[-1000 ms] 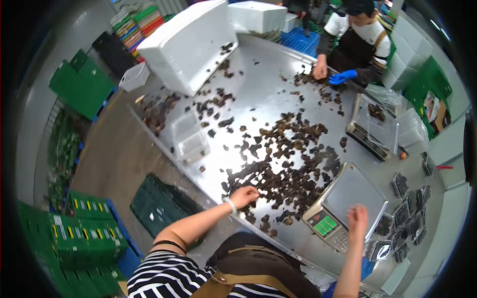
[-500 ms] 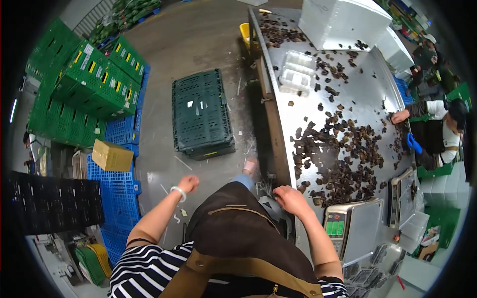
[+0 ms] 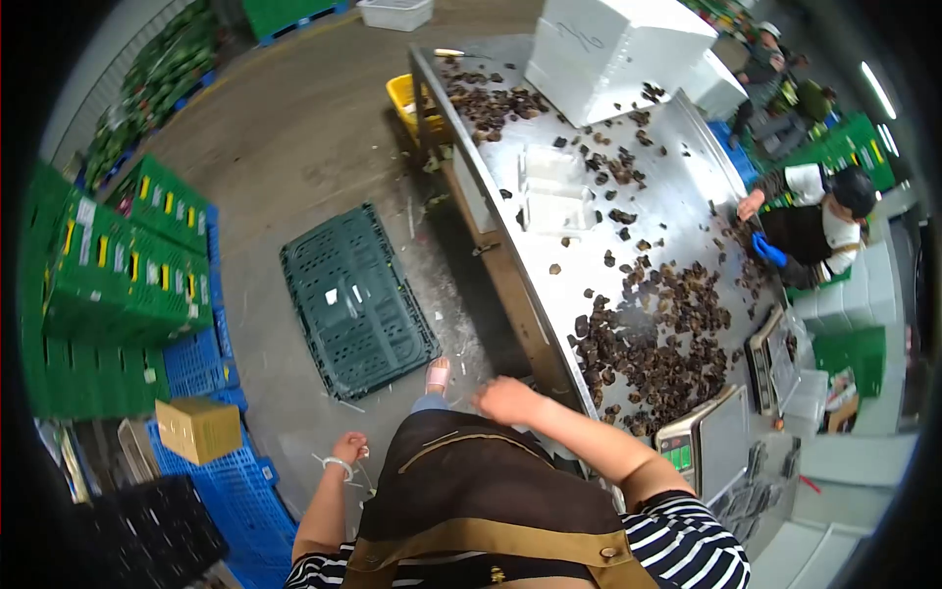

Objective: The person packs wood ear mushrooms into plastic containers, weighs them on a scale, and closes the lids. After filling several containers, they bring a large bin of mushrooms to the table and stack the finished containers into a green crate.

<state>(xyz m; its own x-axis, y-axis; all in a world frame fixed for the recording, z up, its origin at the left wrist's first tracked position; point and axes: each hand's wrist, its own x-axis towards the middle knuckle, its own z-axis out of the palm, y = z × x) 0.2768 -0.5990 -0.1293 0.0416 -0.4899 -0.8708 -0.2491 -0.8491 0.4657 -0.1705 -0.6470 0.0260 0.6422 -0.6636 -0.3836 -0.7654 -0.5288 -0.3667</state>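
Low beside my body on the left, my left hand (image 3: 350, 448) has its fingers curled in, with no object visible in them; a pale bracelet (image 3: 339, 466) circles its wrist. In front of my brown apron (image 3: 461, 471), my right hand (image 3: 505, 401) is loosely closed and slightly blurred, and I see nothing in it. It is apart from the near side of the metal table (image 3: 559, 294), the closest large thing to it. Many small dark brown, shrivelled-looking pieces (image 3: 657, 334) lie scattered over that table. On the floor ahead rests a dark green folded plastic crate (image 3: 358, 304).
Green crates (image 3: 128, 265) stand stacked at left, near blue pallets (image 3: 221, 501) and a cardboard box (image 3: 199, 429). A white foam box (image 3: 618, 59), clear trays (image 3: 554, 191) and a scale (image 3: 721, 442) are on the table. Across it stands a person with a blue glove (image 3: 768, 249).
The view has turned and moved forward, so the folded crate sits closer to my feet. My right hand has swung inward before the apron; my left hand has dropped lower.
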